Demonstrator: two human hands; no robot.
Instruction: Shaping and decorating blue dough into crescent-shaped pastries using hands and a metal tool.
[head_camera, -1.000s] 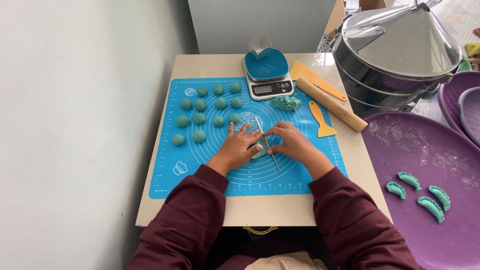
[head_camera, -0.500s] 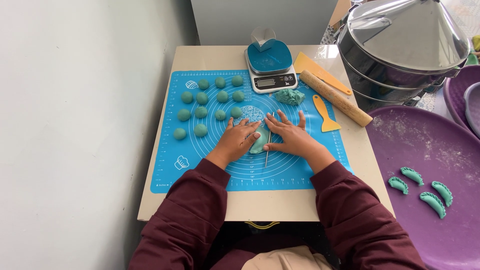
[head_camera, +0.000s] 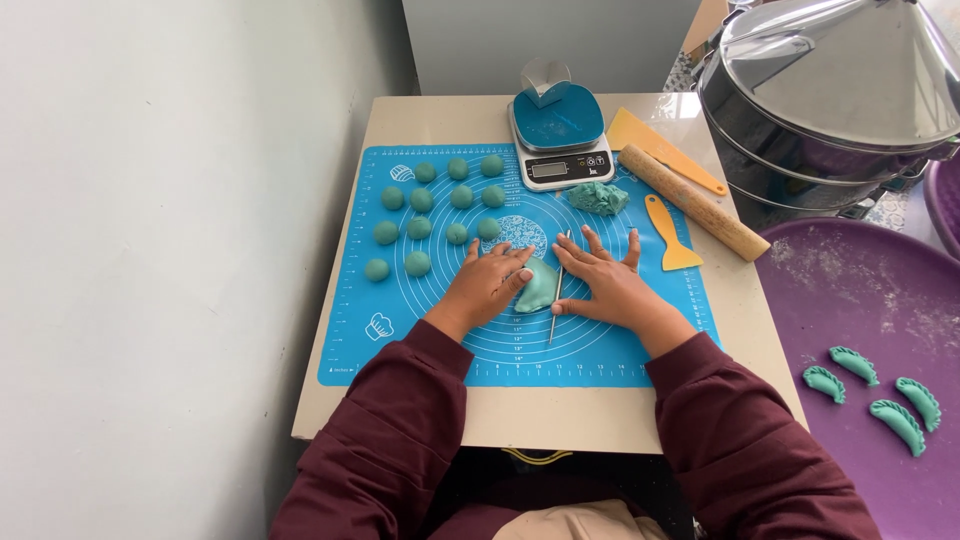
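Note:
A folded teal dough piece (head_camera: 538, 285) lies in the middle of the blue silicone mat (head_camera: 400, 330). My left hand (head_camera: 488, 287) rests flat on the mat, its fingertips on the dough's left edge. My right hand (head_camera: 607, 285) lies flat with fingers spread, right of the dough. A thin metal rod (head_camera: 557, 300) lies on the mat along the dough's right edge, and my right thumb touches it. Neither hand grips anything.
Several teal dough balls (head_camera: 440, 210) sit on the mat's far left. Behind are a kitchen scale (head_camera: 560, 140), a ragged dough lump (head_camera: 598, 197), a wooden rolling pin (head_camera: 690, 200) and a yellow scraper (head_camera: 668, 235). A metal steamer (head_camera: 840, 90) and a purple tray (head_camera: 870, 290) with shaped dumplings (head_camera: 872, 388) stand right.
My right hand has let the rod lie flat and spread its fingers on the mat. Both hands moved slightly farther from me, pressing beside the dough.

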